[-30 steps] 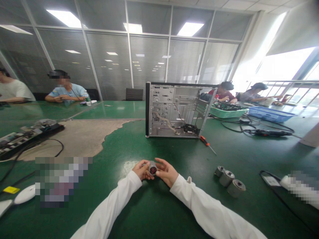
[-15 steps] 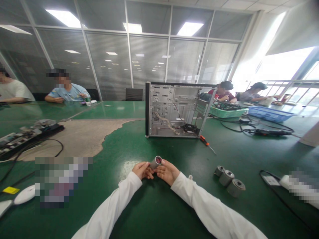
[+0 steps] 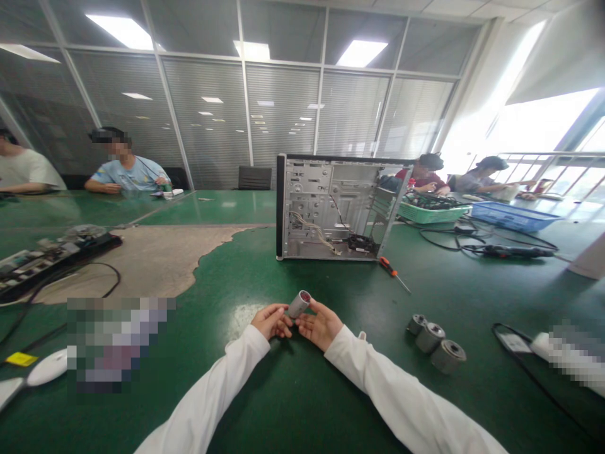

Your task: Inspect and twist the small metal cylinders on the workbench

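Grey metal cylinder [image 3: 299,304], tilted, held between half-open left hand [image 3: 271,321], right hand [image 3: 321,325]

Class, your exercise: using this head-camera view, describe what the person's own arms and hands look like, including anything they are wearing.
Long white sleeves cover both arms: the left sleeve and the right sleeve are plain and softly creased. A small white tab stands up at the right cuff. The left hand and right hand are bare, without gloves.
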`<state>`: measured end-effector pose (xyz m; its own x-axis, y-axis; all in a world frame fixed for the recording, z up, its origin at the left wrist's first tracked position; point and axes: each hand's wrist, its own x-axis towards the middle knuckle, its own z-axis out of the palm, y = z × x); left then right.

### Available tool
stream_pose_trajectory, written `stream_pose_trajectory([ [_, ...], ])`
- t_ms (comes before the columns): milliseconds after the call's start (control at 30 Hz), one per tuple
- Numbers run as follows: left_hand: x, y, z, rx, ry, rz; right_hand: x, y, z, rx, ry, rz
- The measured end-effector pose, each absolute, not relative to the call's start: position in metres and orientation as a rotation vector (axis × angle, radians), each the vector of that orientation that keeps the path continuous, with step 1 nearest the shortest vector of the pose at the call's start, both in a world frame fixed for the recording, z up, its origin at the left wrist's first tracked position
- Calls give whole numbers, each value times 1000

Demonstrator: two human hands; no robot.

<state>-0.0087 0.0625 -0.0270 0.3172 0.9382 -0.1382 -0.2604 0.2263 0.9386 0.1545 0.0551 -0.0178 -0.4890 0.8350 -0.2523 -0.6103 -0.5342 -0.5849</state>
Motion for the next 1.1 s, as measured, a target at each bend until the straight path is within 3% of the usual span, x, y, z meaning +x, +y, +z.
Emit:
stream_pose_trajectory([
  [767,-1,47,-21,1622,1140,1071,143,48,-19,-711,-845,1848],
  [1100,3,54,-26,1402,1126,1390,147,47,-12,-723,-691,1880],
])
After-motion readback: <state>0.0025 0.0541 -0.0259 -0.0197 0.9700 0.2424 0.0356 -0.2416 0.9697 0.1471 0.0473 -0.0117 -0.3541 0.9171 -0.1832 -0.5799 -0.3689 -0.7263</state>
